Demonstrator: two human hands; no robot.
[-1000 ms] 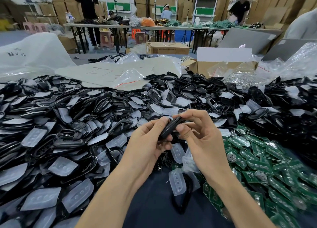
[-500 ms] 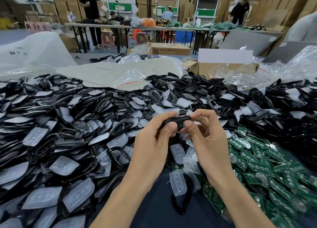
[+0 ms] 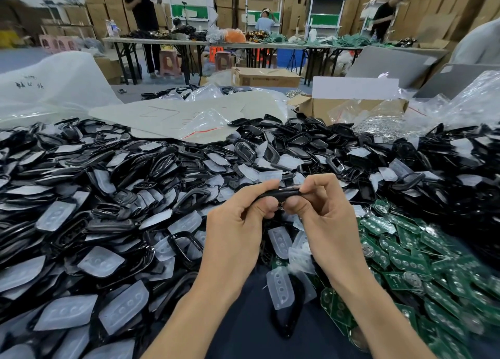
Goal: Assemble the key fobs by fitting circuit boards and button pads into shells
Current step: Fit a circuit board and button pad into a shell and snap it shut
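1. Two hands on one black key fob shell: left hand pinching its left end between thumb and forefinger, right hand pinching its right end the same way. Both clenched around it, neither open.
2. Shell raised between the hands, edge-on to the camera, long axis running left to right, level or nearly so. Equally near to each hand, with the thumbs almost meeting beneath its middle.
3. Cannot tell whether a board or pad already sits inside; the narrow edge hides the cavity.
4. Judged as a press-together step: likely squeezing the halves along that long axis, so the seam must stay aligned end to end.
5. Just below and between the wrists: clear button pads on dark cloth.
6. Right of the right hand, close by: heap of green circuit boards, nearer to that hand for the next pick.
7. Left of the left hand and beyond both hands: broad pile of black shells and pads.
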